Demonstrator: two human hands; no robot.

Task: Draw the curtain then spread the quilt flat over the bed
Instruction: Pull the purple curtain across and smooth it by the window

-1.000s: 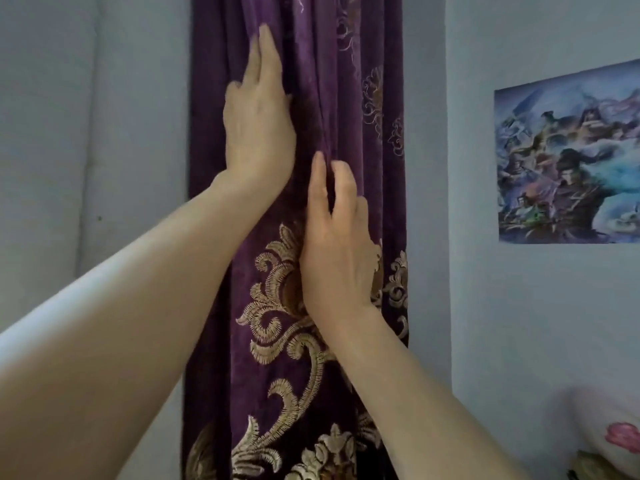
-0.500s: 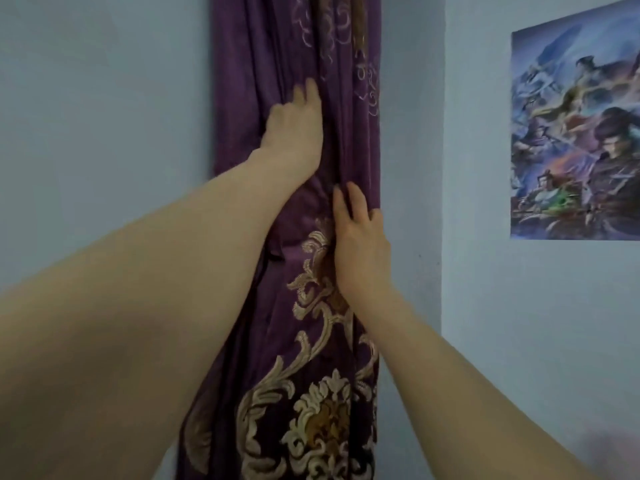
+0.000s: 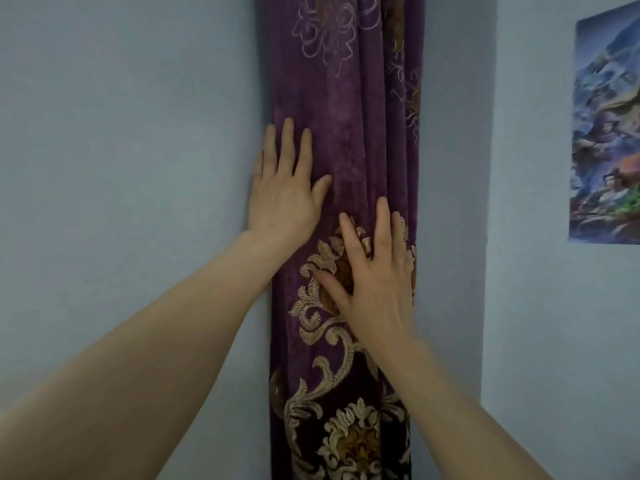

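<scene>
A purple velvet curtain (image 3: 349, 109) with gold embroidered scrolls hangs bunched in a narrow column near the room's corner. My left hand (image 3: 285, 192) lies flat on its left edge, fingers spread and pointing up, partly over the wall. My right hand (image 3: 375, 278) presses flat on the embroidered part, lower and to the right, fingers apart. Neither hand grips the cloth. The quilt and the bed are out of view.
Pale blue wall (image 3: 121, 168) fills the left side. A colourful poster (image 3: 606, 133) hangs on the right-hand wall, past the corner (image 3: 491, 202).
Both hands have flattened and spread on the curtain. The left hand dropped lower and shifted to the curtain's left edge. The view has moved closer.
</scene>
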